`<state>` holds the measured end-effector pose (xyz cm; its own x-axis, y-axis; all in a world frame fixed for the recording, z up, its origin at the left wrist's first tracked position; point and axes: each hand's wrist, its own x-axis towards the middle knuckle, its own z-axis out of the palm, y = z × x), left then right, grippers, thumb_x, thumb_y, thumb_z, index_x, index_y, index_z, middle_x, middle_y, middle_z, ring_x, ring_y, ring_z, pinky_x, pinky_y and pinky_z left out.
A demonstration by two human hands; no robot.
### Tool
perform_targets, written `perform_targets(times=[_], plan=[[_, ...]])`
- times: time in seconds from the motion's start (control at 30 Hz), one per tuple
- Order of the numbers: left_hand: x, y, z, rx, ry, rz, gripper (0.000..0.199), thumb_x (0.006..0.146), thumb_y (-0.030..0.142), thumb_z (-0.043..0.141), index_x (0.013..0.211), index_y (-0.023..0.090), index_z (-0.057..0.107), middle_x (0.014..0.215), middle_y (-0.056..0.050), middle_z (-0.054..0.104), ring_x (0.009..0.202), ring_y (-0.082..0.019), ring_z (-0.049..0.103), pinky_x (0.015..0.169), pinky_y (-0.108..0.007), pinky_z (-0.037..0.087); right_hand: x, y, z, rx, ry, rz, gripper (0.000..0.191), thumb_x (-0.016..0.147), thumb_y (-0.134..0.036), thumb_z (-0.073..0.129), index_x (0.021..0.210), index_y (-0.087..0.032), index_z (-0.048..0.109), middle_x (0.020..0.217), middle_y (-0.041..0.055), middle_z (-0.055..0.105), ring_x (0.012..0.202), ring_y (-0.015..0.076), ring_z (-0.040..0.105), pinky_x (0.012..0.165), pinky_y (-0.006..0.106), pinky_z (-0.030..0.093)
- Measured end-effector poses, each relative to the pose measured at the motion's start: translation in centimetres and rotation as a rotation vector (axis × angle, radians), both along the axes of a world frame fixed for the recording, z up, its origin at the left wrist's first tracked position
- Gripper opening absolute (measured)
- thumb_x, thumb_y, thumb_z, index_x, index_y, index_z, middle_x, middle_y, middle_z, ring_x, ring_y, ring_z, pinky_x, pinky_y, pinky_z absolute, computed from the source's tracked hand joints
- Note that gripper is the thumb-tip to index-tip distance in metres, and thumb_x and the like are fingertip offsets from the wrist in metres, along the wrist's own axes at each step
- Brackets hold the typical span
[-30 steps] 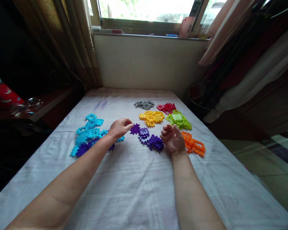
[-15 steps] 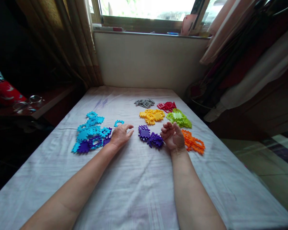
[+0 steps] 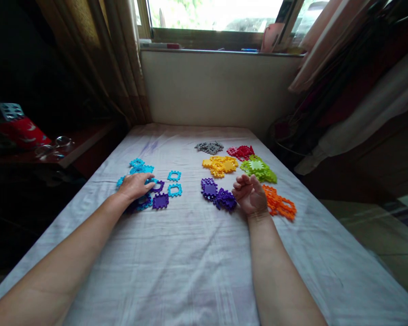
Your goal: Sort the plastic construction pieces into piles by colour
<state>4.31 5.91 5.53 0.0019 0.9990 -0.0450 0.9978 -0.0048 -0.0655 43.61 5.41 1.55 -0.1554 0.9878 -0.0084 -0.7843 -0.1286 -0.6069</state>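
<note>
My left hand is over the mixed pile of light blue pieces and purple pieces at the left, its fingers apart. Two blue square frames lie just right of that pile, near a purple square. My right hand rests palm up with loosely curled fingers and nothing visible in it. It lies between a purple pile and an orange pile.
Farther back are yellow pieces, green pieces, red pieces and grey pieces on the white cloth. Glasses sit on a side table at the left.
My left hand has moved left onto the blue and purple pile, uncovering a second blue frame and a purple square. My right hand keeps its place beside the purple pile.
</note>
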Motion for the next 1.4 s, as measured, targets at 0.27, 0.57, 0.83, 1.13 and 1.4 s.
perform_targets(times=[0.27,0.57,0.83,1.13,1.4], plan=[[0.4,-0.5,-0.3,0.102,-0.038,-0.053,0.029,0.087,0.041,0.05,0.104,0.031,0.072,0.123,-0.003,0.07,0.117,-0.027,0.058,0.103,-0.041,0.037,0.3,0.1,-0.1,0.005,-0.008,-0.015,0.015,0.087,-0.037,0.067,0.081,-0.025,0.072,0.078,-0.0033,0.072,0.062,0.0091,0.061,0.053,0.021,0.05],[1.8,-0.6,-0.4,0.002,-0.099,-0.28,0.028,0.084,0.048,0.054,0.091,0.029,0.074,0.117,-0.003,0.071,0.113,-0.025,0.059,0.103,-0.041,0.035,0.3,0.1,0.0,-0.011,-0.006,-0.011,0.016,0.087,-0.037,0.067,0.079,-0.024,0.072,0.077,-0.0032,0.072,0.062,0.0087,0.059,0.051,0.019,0.047],[1.8,0.5,-0.9,-0.057,-0.16,-0.239,0.026,0.078,0.04,0.055,0.088,0.031,0.077,0.118,0.0,0.073,0.114,-0.024,0.062,0.098,-0.033,0.043,0.4,0.3,-0.2,0.008,-0.03,0.01,0.015,0.087,-0.038,0.069,0.08,-0.025,0.072,0.078,-0.0042,0.073,0.064,0.0086,0.061,0.053,0.019,0.048],[2.1,0.4,-0.1,-0.125,-0.127,-0.139,0.049,0.078,0.043,0.056,0.123,0.028,0.067,0.127,-0.004,0.069,0.116,-0.027,0.062,0.096,-0.032,0.046,0.2,0.3,-0.1,-0.009,0.001,0.005,0.017,0.089,-0.038,0.065,0.08,-0.025,0.072,0.077,-0.0034,0.073,0.063,0.009,0.061,0.052,0.02,0.048],[1.8,1.1,0.6,-0.147,-0.091,-0.127,0.048,0.077,0.045,0.058,0.119,0.026,0.07,0.12,-0.005,0.073,0.111,-0.026,0.065,0.09,-0.03,0.048,0.1,0.2,0.0,-0.007,0.002,0.011,0.016,0.088,-0.036,0.066,0.079,-0.025,0.072,0.078,-0.0035,0.073,0.064,0.0092,0.061,0.053,0.02,0.049]])
